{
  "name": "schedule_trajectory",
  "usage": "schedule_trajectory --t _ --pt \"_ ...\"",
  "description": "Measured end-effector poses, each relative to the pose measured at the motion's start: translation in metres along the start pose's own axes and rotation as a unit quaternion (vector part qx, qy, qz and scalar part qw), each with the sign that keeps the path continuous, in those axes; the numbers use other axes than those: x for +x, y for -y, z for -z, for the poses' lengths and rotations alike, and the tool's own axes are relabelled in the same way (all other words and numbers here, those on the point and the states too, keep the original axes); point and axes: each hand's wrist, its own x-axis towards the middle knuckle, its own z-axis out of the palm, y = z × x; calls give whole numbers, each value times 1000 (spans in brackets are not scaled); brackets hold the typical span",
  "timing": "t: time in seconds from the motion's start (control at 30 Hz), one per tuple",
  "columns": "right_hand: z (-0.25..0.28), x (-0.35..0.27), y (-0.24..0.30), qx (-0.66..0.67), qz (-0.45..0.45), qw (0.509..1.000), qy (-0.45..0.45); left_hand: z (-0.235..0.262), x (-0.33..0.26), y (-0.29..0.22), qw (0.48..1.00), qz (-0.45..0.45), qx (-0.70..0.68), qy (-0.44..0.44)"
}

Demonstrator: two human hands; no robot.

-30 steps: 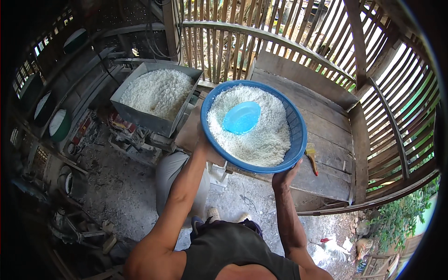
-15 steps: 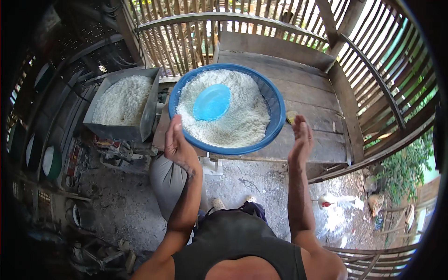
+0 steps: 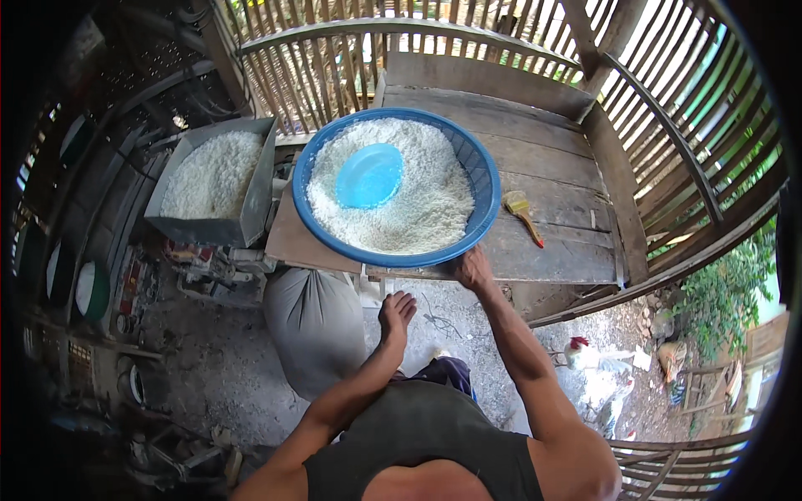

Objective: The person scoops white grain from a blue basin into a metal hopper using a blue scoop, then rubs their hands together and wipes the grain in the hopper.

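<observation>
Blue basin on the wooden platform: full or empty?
Nearly full. The blue basin holds a heap of white grain close to its rim, with a blue dish lying on top. The right hand touches its rim.

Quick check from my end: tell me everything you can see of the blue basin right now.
The blue basin is round, wide and shallow, plastic by its look, heaped with white rice-like grain. A small blue bowl lies on the grain left of centre. The basin sits level on the wooden platform, its left part over a brown board. The right hand touches its near rim; the left hand hangs below, apart from it.
</observation>
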Motion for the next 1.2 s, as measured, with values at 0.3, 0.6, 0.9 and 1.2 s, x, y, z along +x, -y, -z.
schedule_trajectory --t 0.3,0.6,0.9,1.2 --pt "12 -30 92 248 -7 968 -38 -47 35 4 961 -107 -252 49" --pt "-18 -24 112 36 154 986 -49 -1 86 16 888 -78 -378 251" --pt "-15 -12 145 349 110 909 197 63 117 10 923 -217 -270 167" --pt "64 -101 111 614 -172 763 102 -51 -92 -158 889 -359 -256 -121"
